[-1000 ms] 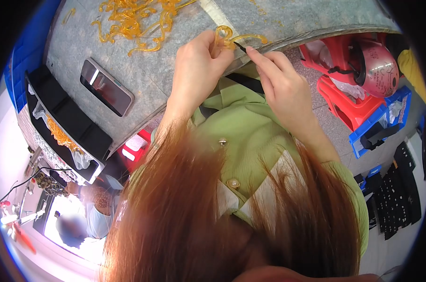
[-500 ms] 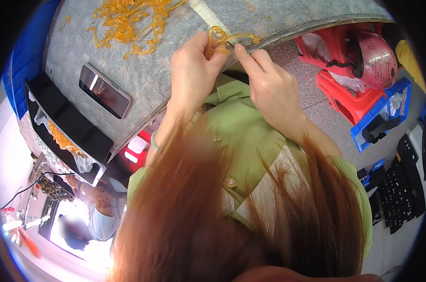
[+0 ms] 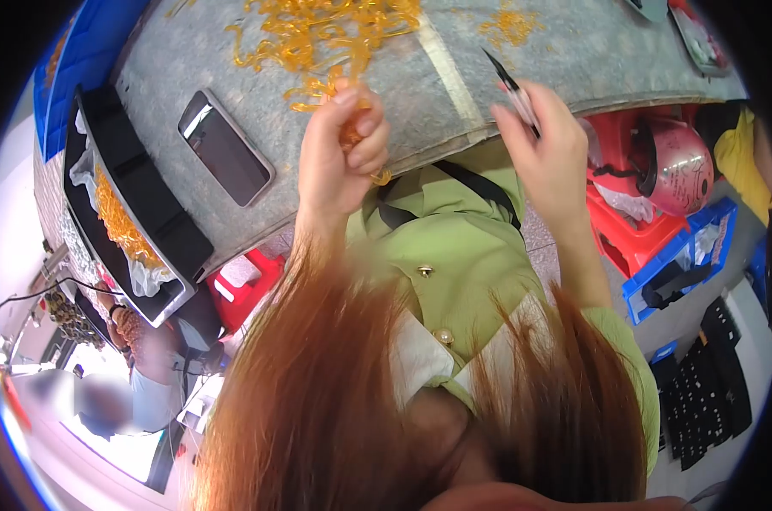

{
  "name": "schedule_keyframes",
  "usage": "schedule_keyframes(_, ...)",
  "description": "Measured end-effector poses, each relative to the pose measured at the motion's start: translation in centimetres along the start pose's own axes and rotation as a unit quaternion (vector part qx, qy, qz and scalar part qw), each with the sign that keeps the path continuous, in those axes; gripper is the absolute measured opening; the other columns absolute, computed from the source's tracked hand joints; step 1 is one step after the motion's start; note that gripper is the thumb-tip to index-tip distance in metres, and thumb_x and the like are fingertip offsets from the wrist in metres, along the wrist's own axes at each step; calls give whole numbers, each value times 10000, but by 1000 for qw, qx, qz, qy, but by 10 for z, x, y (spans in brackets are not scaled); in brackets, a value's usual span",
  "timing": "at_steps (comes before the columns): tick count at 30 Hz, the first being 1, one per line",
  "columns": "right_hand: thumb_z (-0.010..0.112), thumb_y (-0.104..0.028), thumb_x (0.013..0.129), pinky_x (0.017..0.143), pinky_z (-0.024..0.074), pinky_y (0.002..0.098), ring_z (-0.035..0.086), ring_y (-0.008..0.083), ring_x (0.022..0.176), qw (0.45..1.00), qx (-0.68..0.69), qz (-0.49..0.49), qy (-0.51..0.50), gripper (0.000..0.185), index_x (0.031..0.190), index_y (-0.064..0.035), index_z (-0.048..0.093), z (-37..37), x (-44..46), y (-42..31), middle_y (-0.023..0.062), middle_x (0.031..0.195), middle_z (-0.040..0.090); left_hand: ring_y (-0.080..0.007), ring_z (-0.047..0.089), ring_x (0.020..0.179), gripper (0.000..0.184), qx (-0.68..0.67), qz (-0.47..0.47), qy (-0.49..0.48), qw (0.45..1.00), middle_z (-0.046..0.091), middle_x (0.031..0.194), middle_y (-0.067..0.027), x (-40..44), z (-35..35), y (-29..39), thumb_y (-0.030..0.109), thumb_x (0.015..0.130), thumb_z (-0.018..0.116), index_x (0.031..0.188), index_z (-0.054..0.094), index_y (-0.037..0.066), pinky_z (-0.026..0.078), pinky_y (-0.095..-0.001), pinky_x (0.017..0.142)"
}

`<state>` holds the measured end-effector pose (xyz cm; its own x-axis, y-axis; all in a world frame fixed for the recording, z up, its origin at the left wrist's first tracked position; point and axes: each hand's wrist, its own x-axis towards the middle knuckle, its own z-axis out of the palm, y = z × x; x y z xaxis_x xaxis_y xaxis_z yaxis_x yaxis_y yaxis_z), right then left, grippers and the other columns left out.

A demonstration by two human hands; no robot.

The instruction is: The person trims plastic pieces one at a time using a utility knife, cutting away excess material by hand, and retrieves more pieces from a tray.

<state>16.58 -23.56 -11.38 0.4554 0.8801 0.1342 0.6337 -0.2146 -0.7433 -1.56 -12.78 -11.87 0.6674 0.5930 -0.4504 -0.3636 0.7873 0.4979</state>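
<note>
My left hand [image 3: 345, 153] is closed around a curly, translucent amber plastic piece [image 3: 350, 134], mostly hidden in the fingers, with an end showing below the fist. Its knuckles are at the near edge of a loose pile of similar amber pieces [image 3: 309, 34]. Some way to the right, my right hand [image 3: 549, 140] grips a slim craft knife [image 3: 519, 100] with a pale handle. The knife's dark, pointed end aims up and left, away from the plastic. Both hands are over the front edge of the grey-covered table [image 3: 454, 162].
A phone [image 3: 226, 149] lies left of my left hand. Further left is a black bin [image 3: 143, 217] with bagged amber pieces. Small amber scraps [image 3: 512, 25] lie at the back. On the right are a pink helmet [image 3: 675, 166], red stools and a blue crate [image 3: 684, 260]. Another person [image 3: 143, 375] sits lower left.
My hands have moved apart; before, they met at one amber piece. The left has gone to the pile and closed into a fist. The right has drawn away with the knife. The view has shifted.
</note>
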Motion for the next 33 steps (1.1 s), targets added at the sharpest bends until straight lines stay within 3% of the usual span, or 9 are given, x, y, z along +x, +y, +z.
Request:
schedule_keyframes(5,638,-83,803,551,415,257,512,155,619,978,-22,-205,25,276,1053,12,573,35,71,-21,98,803,593,-67,340,467,84,-195,-38,-105,974,395,768,-48,-4,-14,6,102,891,437,908,418,23,291,-150,338)
schedule_keyframes(8,553,-96,854,481,351,283,437,176,503,964,-63,-256,-21,89,898,-22,533,47,95,-15,86,701,459,-86,385,535,93,-218,-52,-120,967,406,797,-68,-5,-23,4,93,888,423,936,427,13,323,-159,353)
schedule_keyframes(14,597,-98,817,520,368,335,466,198,526,993,-4,-114,11,129,782,8,531,35,115,-30,99,605,433,-122,498,608,111,-140,-43,-52,988,533,855,-82,-10,-23,6,95,879,440,971,485,53,392,-188,414)
schedule_keyframes(18,595,-94,848,437,335,223,421,63,480,929,324,157,-82,124,910,9,567,29,112,-26,-13,584,455,-124,549,678,194,-123,-47,-68,989,550,828,-60,-5,-30,9,89,878,460,1058,513,36,450,-199,485)
schedule_keyframes(21,586,-90,860,425,307,161,408,25,478,884,395,186,-165,142,957,12,564,24,110,-15,-40,621,482,-118,565,704,191,-106,-66,3,992,556,835,-46,-4,-20,9,110,887,495,1057,526,29,485,-203,531)
schedule_keyframes(24,600,-107,839,436,348,224,448,92,469,950,268,131,-88,177,962,15,564,23,102,-17,8,600,491,-113,523,696,183,-87,-51,27,995,527,846,-42,-3,-17,7,131,909,506,1061,533,35,466,-181,503)
schedule_keyframes(27,626,-62,818,475,350,200,461,74,567,904,396,140,-78,235,1036,16,583,23,93,6,77,827,619,-107,498,688,188,-70,-28,39,996,510,837,-35,-1,-19,4,145,916,518,1068,537,37,453,-170,481)
schedule_keyframes(30,612,-51,832,446,299,171,407,19,549,951,290,107,-25,202,1020,17,583,24,80,2,76,872,623,-92,480,667,197,-19,-34,93,995,507,831,-26,0,-2,9,156,916,527,1069,541,34,435,-171,469)
schedule_keyframes(33,600,-28,828,448,307,177,401,29,526,921,373,109,6,185,1005,19,576,21,70,3,93,880,624,-64,442,628,199,10,-14,57,998,496,801,-6,1,-6,6,160,911,539,1063,551,32,380,-171,445)
